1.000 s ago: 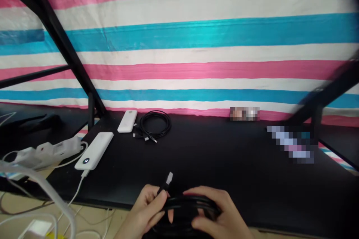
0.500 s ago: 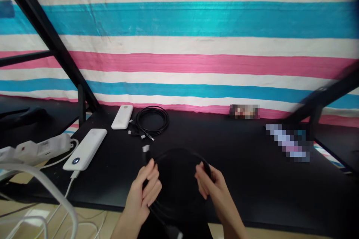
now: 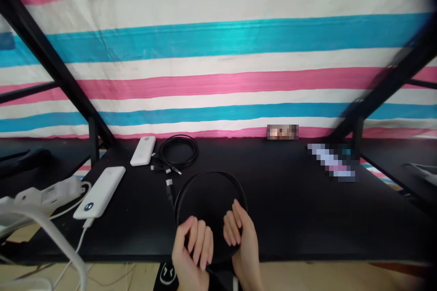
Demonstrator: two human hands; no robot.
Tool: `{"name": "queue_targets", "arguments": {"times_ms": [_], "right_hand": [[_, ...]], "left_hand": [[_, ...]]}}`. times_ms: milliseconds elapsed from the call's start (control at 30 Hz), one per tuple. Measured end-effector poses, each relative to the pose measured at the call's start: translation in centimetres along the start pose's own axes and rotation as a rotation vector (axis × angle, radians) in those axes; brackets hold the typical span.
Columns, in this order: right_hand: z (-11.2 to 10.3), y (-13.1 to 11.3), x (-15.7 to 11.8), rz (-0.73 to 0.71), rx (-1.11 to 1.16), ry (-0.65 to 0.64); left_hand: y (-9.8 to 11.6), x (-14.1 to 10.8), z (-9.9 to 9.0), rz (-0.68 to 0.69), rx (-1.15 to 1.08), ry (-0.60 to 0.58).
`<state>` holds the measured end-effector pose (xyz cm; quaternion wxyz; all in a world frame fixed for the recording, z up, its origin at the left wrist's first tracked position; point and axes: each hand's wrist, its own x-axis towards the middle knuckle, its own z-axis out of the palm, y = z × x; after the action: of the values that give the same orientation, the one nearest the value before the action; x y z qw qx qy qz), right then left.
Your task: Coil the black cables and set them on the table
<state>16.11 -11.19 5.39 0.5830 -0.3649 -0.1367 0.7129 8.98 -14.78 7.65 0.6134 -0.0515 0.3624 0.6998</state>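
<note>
A black cable forms a wide loop over the near part of the black desk. My left hand is closed around the loop's left side, fingers curled over it. On the right side my right hand is closed on the same cable, its fingers bent inward. A plug with a silver tip sticks out beyond my left hand. The cable's lower part is mostly hidden by my hands and wrists. Farther back lies a second coiled black cable with several plugs.
Two white power banks, a small one and a larger one with a white cable plugged in, lie at left. Beside them is a white power strip. Pixelated items sit at the back right. Black frame bars slant up on both sides.
Both hands have come lower and nearer each other, still on the cable loop. The plug's tip has shifted slightly left in view. The head view has tilted and turned a little.
</note>
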Motion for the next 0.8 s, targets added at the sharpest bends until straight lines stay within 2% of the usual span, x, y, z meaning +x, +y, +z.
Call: {"name": "queue_targets", "arguments": {"times_ms": [133,200,233,300,400,467,567,667,800], "right_hand": [[-0.3,0.1,0.2,-0.053,-0.076,-0.031],[-1.3,-0.2,0.9,-0.103,-0.194,-0.043],[-2.0,-0.3,1.4,-0.14,-0.292,-0.036],[-3.7,-0.7,2.5,-0.168,-0.546,-0.037],[-6.3,-1.2,4.0,-0.059,-0.876,0.005],[-7.4,-1.4,4.8,-0.11,-0.933,-0.004],[-7.9,-1.8,6.0,-0.132,-0.948,-0.009],[-7.4,-2.5,7.8,-0.105,-0.94,-0.017],[-5.8,-3.7,11.5,-0.086,-0.904,-0.01]], "left_hand": [[-0.9,0.2,-0.9,0.155,0.135,-0.178],[-0.9,1.5,-1.6,0.146,0.335,-0.277],[-0.8,2.3,-2.0,0.115,0.463,-0.288],[-0.5,4.1,-2.9,0.081,0.69,-0.231],[-0.1,6.5,-4.1,0.023,0.98,-0.172],[-0.1,7.3,-4.4,0.024,1.032,-0.168],[-0.2,8.1,-3.7,0.082,1.013,-0.177],[-0.4,9.2,-2.3,0.106,0.969,-0.259],[-1.2,12.6,-0.2,0.087,0.944,-0.316]]}}
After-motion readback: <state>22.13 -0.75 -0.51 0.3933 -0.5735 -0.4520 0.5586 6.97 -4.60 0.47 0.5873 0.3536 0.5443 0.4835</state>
